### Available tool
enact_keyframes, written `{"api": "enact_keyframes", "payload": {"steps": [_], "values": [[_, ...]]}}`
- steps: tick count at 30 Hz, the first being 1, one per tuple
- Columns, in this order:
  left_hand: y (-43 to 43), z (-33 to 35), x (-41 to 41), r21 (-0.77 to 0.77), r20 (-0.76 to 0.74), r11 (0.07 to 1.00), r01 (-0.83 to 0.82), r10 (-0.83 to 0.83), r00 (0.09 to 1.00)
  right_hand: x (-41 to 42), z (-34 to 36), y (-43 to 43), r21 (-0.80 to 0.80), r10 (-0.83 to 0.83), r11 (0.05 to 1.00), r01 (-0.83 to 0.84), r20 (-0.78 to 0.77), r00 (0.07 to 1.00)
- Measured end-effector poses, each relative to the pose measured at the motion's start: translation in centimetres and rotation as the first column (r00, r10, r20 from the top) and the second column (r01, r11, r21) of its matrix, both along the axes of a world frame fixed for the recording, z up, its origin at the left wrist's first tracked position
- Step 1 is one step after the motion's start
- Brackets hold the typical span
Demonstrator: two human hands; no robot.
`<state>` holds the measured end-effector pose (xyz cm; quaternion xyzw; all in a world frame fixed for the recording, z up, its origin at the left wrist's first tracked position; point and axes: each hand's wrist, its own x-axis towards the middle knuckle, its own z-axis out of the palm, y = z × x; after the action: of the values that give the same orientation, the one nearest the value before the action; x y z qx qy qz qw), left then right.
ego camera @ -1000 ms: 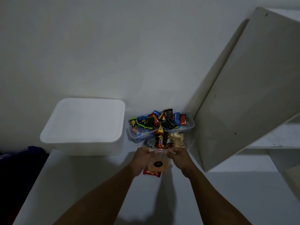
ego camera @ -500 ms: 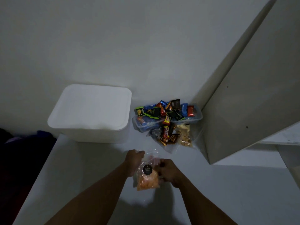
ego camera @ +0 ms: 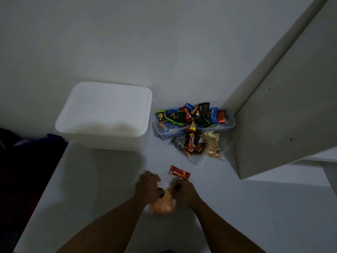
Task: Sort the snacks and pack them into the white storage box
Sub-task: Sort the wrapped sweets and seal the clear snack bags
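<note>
A clear bag of orange snacks (ego camera: 162,205) lies on the white table, gripped at its top by my left hand (ego camera: 148,188) and my right hand (ego camera: 184,191). Just beyond the hands lies a red wrapped snack (ego camera: 179,172). The white storage box (ego camera: 104,115) stands at the back left, its opening facing up. Two clear tubs (ego camera: 194,127) heaped with small wrapped snacks sit at the back, right of the box. In front of them lie clear bags of wrappers (ego camera: 191,145) and pale crackers (ego camera: 212,147).
A slanted white panel (ego camera: 284,114) rises at the right, close to the tubs. The table's left edge (ego camera: 42,198) drops to a dark area with dim cloth. A white wall stands behind everything.
My hands have pulled the bag of orange snacks from beside the pile toward me and set it down on the table. The red wrapped snack now lies apart beyond the hands.
</note>
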<state>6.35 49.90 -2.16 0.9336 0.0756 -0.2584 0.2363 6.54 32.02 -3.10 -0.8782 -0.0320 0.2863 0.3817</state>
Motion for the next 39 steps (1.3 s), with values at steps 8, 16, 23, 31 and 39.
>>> {"api": "enact_keyframes", "payload": {"steps": [8,16,23,31,39], "values": [[-3.3,1.1,4.5,-0.007,0.134,0.998,0.066,-0.065,0.989,3.6,2.0,-4.5,0.021,-0.412,0.911,0.413,0.128,0.902],[-10.5,1.6,8.7,-0.317,0.071,0.929,0.19,-0.176,0.982,6.9,1.6,-7.4,0.19,-0.779,0.568,0.801,-0.192,0.598],[-12.9,1.7,9.4,-0.599,-0.028,0.798,-0.063,0.057,0.998,8.6,2.6,-6.8,0.325,-0.757,0.406,0.854,-0.404,0.514],[-13.4,4.7,11.5,-0.701,-0.022,0.67,-0.246,0.325,0.946,9.3,6.0,-7.6,0.368,-0.729,0.654,0.661,0.073,0.68],[-11.0,7.9,12.5,-0.733,0.025,0.65,-0.198,0.317,0.948,10.3,11.8,-9.2,0.264,-0.421,0.894,0.362,0.22,0.88]]}}
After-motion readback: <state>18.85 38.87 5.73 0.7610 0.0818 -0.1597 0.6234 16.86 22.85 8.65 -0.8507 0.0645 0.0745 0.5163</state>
